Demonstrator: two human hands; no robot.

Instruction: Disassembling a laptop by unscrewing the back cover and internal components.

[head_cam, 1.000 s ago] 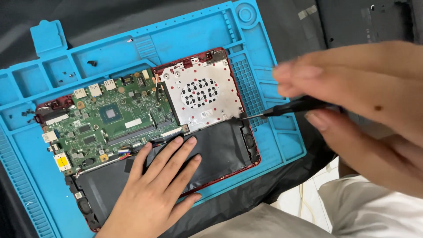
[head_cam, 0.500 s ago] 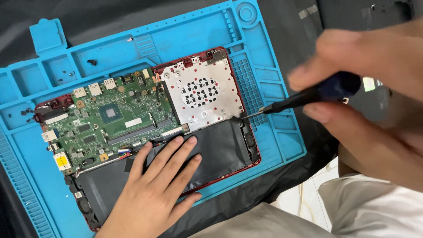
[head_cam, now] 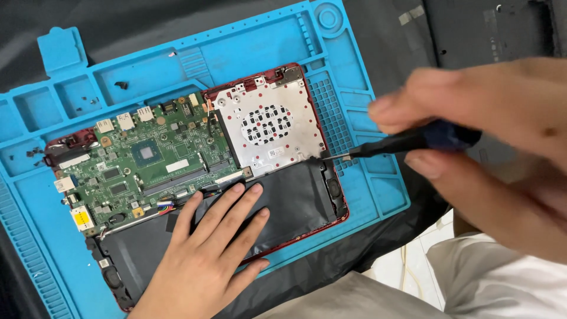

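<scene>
An opened red laptop base (head_cam: 283, 74) lies on a blue repair mat (head_cam: 248, 41). It shows a green circuit board (head_cam: 147, 159), a silver metal plate (head_cam: 269, 127) with vent holes and a flat black battery (head_cam: 295, 201). My left hand (head_cam: 207, 254) rests flat on the battery, fingers spread. My right hand (head_cam: 490, 136) grips a black and blue screwdriver (head_cam: 407, 140). The screwdriver's tip touches the plate's lower right corner, by the case edge.
Small black screws (head_cam: 121, 84) lie in the mat's upper compartments and more at its left edge (head_cam: 32, 155). A dark laptop cover (head_cam: 490, 29) lies at the upper right. Black cloth covers the table; light trousers (head_cam: 502, 283) show below.
My right hand has shifted on the screwdriver handle, which now sits lower and flatter. The tip stays at the same corner of the plate. My left hand has not moved.
</scene>
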